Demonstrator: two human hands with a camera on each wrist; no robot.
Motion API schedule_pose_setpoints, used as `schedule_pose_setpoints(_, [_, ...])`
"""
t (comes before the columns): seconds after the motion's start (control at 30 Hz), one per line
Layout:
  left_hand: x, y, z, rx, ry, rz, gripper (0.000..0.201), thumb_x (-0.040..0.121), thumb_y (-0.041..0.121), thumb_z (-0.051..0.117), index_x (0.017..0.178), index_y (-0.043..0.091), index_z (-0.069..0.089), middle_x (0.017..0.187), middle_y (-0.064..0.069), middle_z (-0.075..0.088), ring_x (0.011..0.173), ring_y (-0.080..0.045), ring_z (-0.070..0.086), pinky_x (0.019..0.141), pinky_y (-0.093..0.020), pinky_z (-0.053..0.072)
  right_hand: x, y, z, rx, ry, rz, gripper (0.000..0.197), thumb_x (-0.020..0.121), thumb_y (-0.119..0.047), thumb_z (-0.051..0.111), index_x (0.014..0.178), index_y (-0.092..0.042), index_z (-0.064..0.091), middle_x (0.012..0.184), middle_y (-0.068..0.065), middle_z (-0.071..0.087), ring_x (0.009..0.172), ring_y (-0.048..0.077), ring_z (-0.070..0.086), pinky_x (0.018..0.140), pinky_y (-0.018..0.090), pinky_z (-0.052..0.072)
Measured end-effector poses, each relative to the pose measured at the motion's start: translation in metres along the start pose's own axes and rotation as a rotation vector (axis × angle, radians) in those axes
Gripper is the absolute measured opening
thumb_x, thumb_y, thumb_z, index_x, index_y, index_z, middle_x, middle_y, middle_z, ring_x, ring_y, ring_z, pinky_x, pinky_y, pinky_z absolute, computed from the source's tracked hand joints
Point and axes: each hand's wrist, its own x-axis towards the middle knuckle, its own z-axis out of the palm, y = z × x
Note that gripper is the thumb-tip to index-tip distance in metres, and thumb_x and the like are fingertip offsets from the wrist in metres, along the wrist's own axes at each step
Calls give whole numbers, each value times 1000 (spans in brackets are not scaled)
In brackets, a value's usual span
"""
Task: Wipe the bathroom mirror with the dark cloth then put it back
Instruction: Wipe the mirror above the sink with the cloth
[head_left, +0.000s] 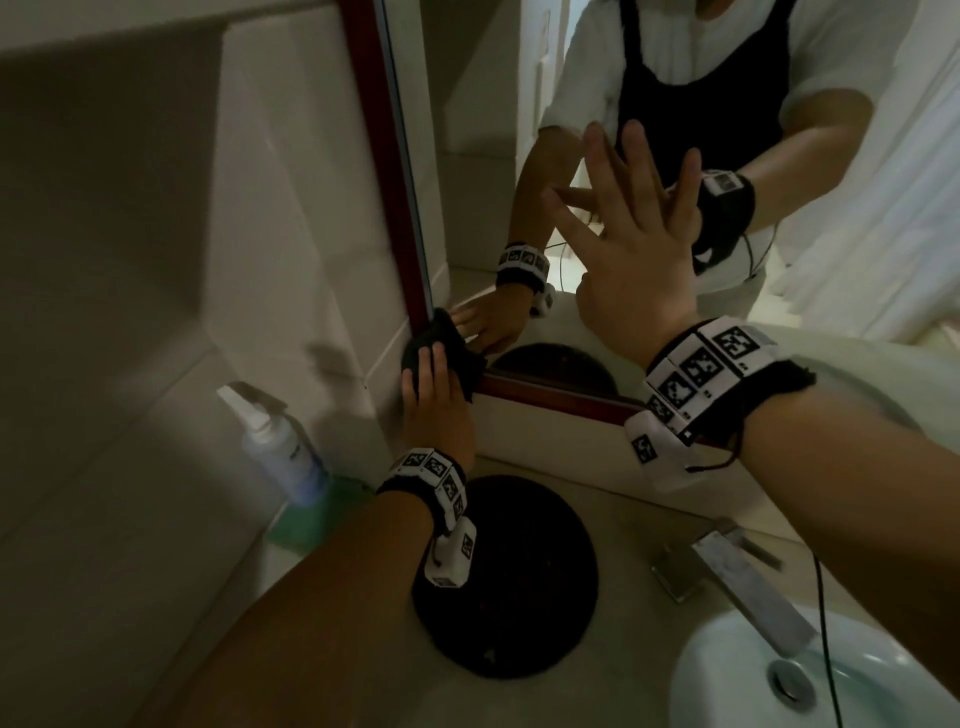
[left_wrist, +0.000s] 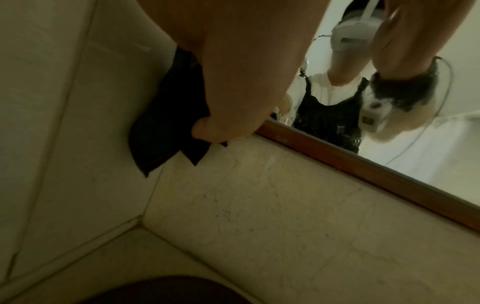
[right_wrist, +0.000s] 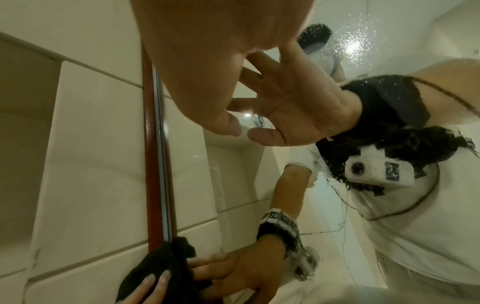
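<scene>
— So, what sits farthest left of the hands?
— White pump bottle (head_left: 278, 447), on a green pad left of the left hand (head_left: 434, 402). That hand presses the crumpled dark cloth (head_left: 441, 345) with flat fingers against the lower-left corner of the red-brown wood-framed bathroom mirror (head_left: 498, 218).
— And below that wrist?
— Round black mat (head_left: 524, 582) on the beige counter (head_left: 332, 675).
— Further right?
— Right hand (head_left: 631, 244), raised with fingers spread wide, palm facing the glass; whether it touches cannot be told. Below its wrist, a square metal tap (head_left: 748, 587) reaches over the white basin (head_left: 727, 680).
</scene>
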Motion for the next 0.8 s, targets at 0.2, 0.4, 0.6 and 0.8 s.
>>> schedule_pose_setpoints(0.2, [0,-1,8,-205,-83,36,81,91,19,52,156,11,6,162,-11,-17,149,-31,-14,122,-46,-3,-12,-10,19,38,27,-70,72,81,-20,52,151,-28,35,166,14,4,151,39,0,113,72,6])
schedule_pose_setpoints(0.4, [-1,18,13,-597,-59,-34,79,94,22,57,156,12,9,163,-12,-7,149,-31,-2,120,-36,0,-61,-28,59,196,-117,-308,71,80,-15,59,148,-21,41,163,17,17,151,36,10,121,57,8])
schedule_pose_setpoints(0.6, [-21,54,6,-681,-7,49,72,95,22,54,156,15,16,160,-13,9,145,-34,10,120,-41,12,-99,-26,81,384,-245,-304,59,78,-12,48,137,-7,55,149,19,44,137,39,41,112,53,36])
schedule_pose_setpoints(0.8, [-30,83,-1,-698,-1,183,75,83,18,69,150,19,34,153,-13,24,137,-36,22,110,-39,33,-131,-29,103,424,-403,-180,65,70,-3,70,133,5,55,129,23,57,97,40,58,81,49,56])
